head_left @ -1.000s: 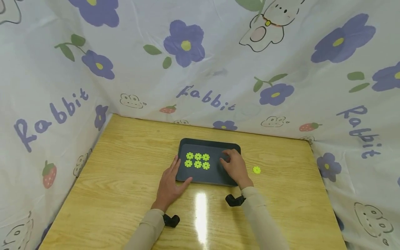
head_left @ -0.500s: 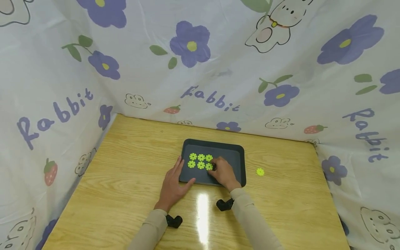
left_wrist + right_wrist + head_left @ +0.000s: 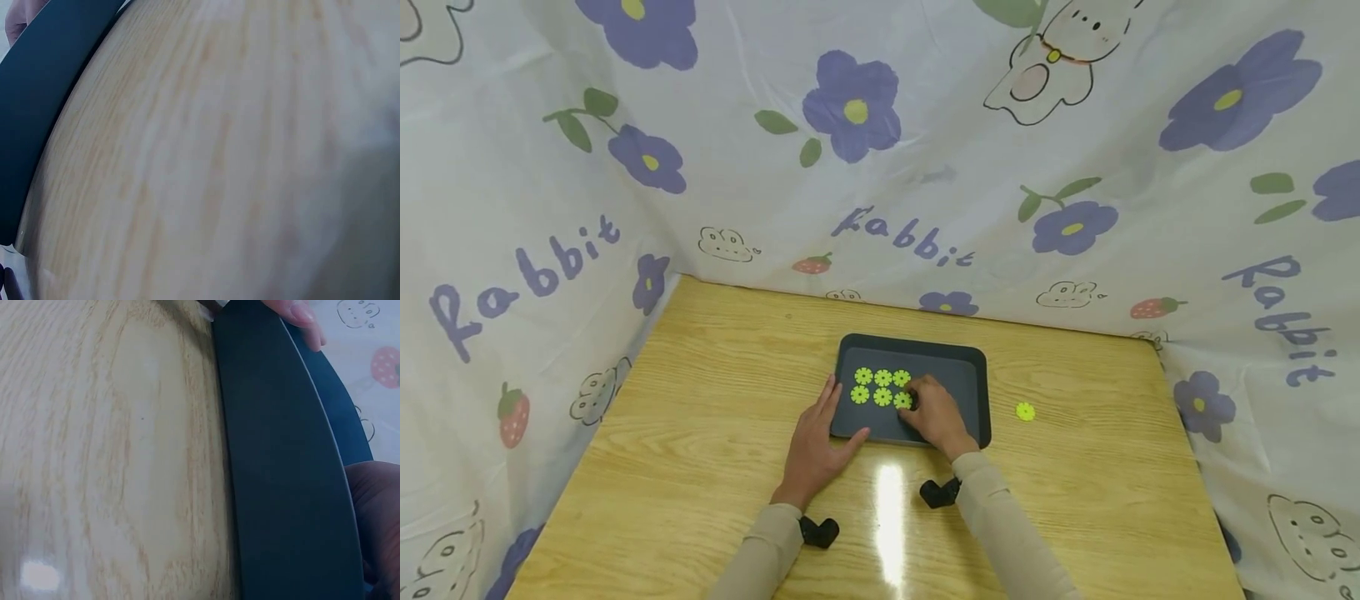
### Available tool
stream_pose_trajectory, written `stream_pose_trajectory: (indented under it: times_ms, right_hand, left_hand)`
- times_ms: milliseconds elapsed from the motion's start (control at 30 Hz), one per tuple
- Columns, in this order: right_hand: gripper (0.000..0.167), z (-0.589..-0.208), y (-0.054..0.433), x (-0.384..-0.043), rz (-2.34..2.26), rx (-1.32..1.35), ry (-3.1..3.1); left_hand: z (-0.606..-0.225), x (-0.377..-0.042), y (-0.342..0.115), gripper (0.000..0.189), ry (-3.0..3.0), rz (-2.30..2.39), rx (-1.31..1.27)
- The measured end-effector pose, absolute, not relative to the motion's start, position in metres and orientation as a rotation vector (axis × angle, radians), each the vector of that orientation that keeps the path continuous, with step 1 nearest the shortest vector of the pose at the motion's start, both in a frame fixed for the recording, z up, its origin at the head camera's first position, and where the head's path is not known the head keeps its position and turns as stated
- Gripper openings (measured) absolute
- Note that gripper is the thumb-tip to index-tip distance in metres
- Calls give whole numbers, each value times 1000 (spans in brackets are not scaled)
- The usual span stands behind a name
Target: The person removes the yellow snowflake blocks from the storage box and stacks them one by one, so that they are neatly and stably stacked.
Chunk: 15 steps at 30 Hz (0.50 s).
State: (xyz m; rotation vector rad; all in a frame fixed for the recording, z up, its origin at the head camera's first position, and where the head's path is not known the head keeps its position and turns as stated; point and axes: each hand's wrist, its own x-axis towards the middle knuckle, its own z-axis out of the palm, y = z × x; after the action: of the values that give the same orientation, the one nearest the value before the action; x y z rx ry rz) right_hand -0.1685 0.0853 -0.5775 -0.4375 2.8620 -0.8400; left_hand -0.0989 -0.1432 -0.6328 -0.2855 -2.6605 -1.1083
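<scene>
A dark rectangular tray (image 3: 958,398) lies on the table, with yellow-green notched discs (image 3: 882,378) in two rows in its left half. My left hand (image 3: 815,450) rests on the tray's near left corner, fingers straight along the left side and thumb at the front edge. Inside the tray, my right hand (image 3: 936,417) has its thumb and index finger around the near-row right disc (image 3: 902,401), partly covering it. In the right wrist view the tray's front wall (image 3: 287,456) hides the fingertips. The left wrist view shows mostly table beside the tray wall (image 3: 47,94).
One more yellow-green notched disc (image 3: 1026,412) lies on the wooden table (image 3: 715,375), right of the tray. A printed cloth (image 3: 910,192) hangs around the table's back and sides. Black wrist cameras (image 3: 820,532) jut inward from both wrists.
My right hand has moved left within the tray from its right part to the near-row right disc, and has stayed there for the last half second. The left hand keeps its place.
</scene>
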Motion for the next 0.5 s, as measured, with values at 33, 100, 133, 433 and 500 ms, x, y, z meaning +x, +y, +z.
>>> stream_pose_trajectory:
  times_ms: [33, 100, 133, 433, 500]
  right_hand:
    - [37, -578, 85, -168, -844, -444, 2863]
    - [37, -579, 86, -168, -845, -460, 2868]
    - [36, -579, 86, -168, -843, -468, 2871]
    - [38, -580, 87, -168, -846, -488, 2850]
    - [38, -580, 88, -168, -847, -489, 2846]
  left_hand:
    - [-633, -99, -143, 89, -2655, -1106, -288]
    - [-634, -99, -143, 89, -2654, -1113, -286]
    - [-634, -99, -143, 89, -2652, -1112, -287]
    - [-636, -100, -143, 89, -2638, -1100, -299]
    - [-637, -101, -143, 89, -2634, -1095, -302]
